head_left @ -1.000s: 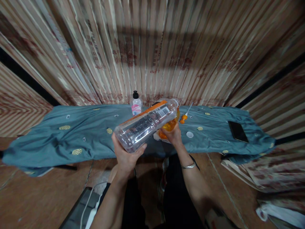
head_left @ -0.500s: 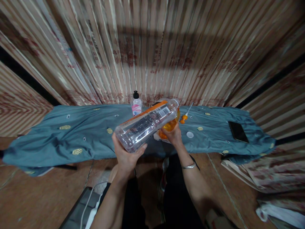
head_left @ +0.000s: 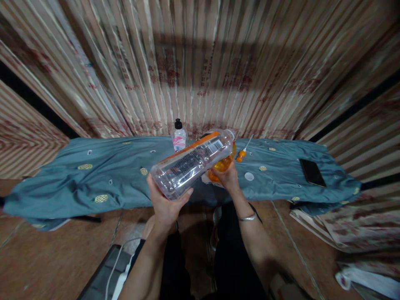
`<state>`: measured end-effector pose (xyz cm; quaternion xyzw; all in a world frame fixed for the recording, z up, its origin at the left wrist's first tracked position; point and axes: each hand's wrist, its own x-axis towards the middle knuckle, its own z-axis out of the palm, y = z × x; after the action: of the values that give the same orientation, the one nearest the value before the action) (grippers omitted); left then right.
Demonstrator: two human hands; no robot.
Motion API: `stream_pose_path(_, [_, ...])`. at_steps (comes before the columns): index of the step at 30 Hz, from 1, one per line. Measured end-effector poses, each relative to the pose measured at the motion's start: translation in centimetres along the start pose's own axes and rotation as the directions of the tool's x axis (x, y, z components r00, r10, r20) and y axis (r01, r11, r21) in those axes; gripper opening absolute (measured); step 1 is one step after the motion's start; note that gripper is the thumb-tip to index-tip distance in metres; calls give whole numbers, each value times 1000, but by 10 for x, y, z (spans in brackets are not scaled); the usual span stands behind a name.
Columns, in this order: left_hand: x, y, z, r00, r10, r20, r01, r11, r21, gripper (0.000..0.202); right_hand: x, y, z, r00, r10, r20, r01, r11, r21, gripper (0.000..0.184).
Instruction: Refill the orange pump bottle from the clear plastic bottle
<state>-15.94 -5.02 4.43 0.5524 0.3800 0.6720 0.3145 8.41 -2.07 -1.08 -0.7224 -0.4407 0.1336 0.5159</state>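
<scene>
My left hand (head_left: 167, 204) is closed around the base of a large clear plastic bottle (head_left: 190, 166) with an orange-edged label. The bottle is tilted, its neck up and to the right, over an orange bottle (head_left: 222, 163) that holds amber liquid. My right hand (head_left: 227, 175) grips that orange bottle, which is partly hidden behind the clear one; where the two mouths meet I cannot make out. An orange pump top (head_left: 241, 156) with a pale tube lies just right of them. A round white cap (head_left: 249, 176) rests near my right hand.
A small clear bottle with a black cap (head_left: 179, 137) stands at the back of the cloth-covered table (head_left: 125, 183). A dark phone (head_left: 312, 172) lies on the right side. A striped curtain (head_left: 200, 62) hangs close behind the table.
</scene>
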Motion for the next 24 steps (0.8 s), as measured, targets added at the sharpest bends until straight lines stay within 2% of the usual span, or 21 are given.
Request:
stream_pose_path(11, [1, 3, 0, 999, -42, 1, 42, 999, 3, 104, -1, -5, -2, 999, 46, 5, -46, 999, -8, 90])
stream_pose_path(17, [0, 1, 0, 1000, -20, 15, 20, 1000, 7, 103, -2, -12, -4, 996, 85, 15, -85, 996, -15, 92])
stream_pose_path(24, [-1, -2, -1, 999, -48, 19, 48, 999, -2, 106, -1, -6, -2, 999, 35, -2, -35, 999, -7, 91])
